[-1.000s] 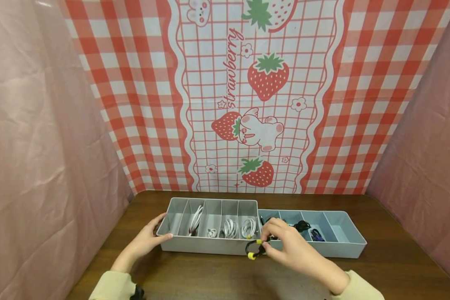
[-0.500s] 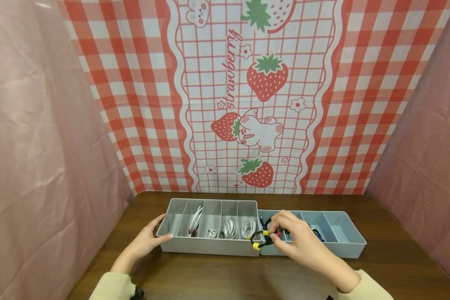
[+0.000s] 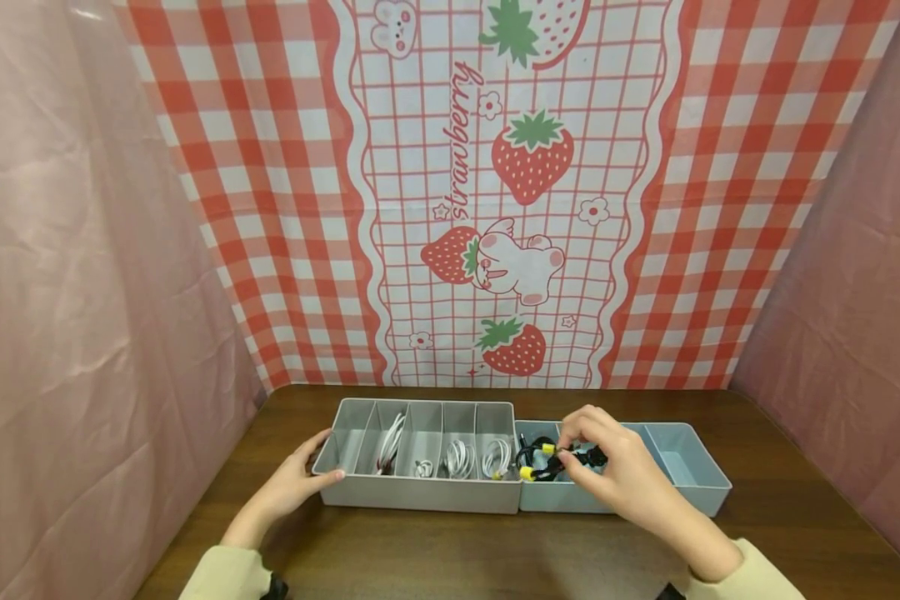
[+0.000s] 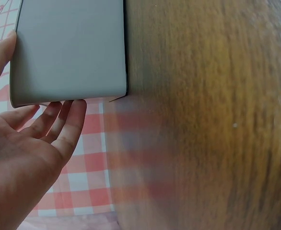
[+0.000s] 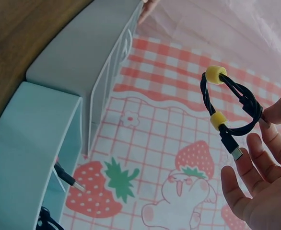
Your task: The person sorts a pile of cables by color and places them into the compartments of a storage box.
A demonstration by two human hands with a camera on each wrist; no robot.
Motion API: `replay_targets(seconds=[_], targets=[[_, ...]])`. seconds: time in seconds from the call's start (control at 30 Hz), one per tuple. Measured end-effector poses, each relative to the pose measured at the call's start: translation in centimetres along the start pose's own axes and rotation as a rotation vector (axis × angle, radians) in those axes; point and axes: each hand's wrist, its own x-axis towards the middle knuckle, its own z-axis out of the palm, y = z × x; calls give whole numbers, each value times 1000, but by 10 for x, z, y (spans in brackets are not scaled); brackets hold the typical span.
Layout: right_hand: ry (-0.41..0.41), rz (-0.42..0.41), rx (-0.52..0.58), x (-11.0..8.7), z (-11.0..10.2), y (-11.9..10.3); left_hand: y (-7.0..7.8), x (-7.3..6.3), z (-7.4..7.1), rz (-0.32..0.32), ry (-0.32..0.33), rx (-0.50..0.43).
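Note:
My right hand (image 3: pixel 624 468) pinches a coiled black USB cable (image 5: pixel 228 140) between thumb and fingers, over the blue divided box (image 3: pixel 570 498). Two yellow ties bind the coil, and a metal plug hangs from it in the right wrist view. The left hand (image 3: pixel 283 482) rests at the left end of the grey divided box (image 3: pixel 420 495); its fingertips touch the end wall and the thumb lies at the front rim. Inside the grey box, coiled white cables (image 3: pixel 461 458) lie in separate compartments. The hand and held cable partly hide the blue box's compartments.
Both boxes stand side by side on a brown wooden table (image 3: pixel 420 554). A black-handled plug (image 5: pixel 64 175) pokes out of the blue box in the right wrist view. Behind hangs a strawberry-print checked cloth (image 3: pixel 667 250), with pink curtains (image 3: pixel 82 333) at the sides.
My right hand has moved right with the black cable, from in front of the grey box's right end to over the blue box. The left hand has stayed in place.

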Motion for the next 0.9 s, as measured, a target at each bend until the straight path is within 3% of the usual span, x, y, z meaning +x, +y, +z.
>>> replay_targets(seconds=[0.47,0.9], targets=[[98,23,-96,2,-26,1,1,-1,0,3,-7,-33],[209,11,-118,-2,-50,10,-1,0,1,2,-2,-24]])
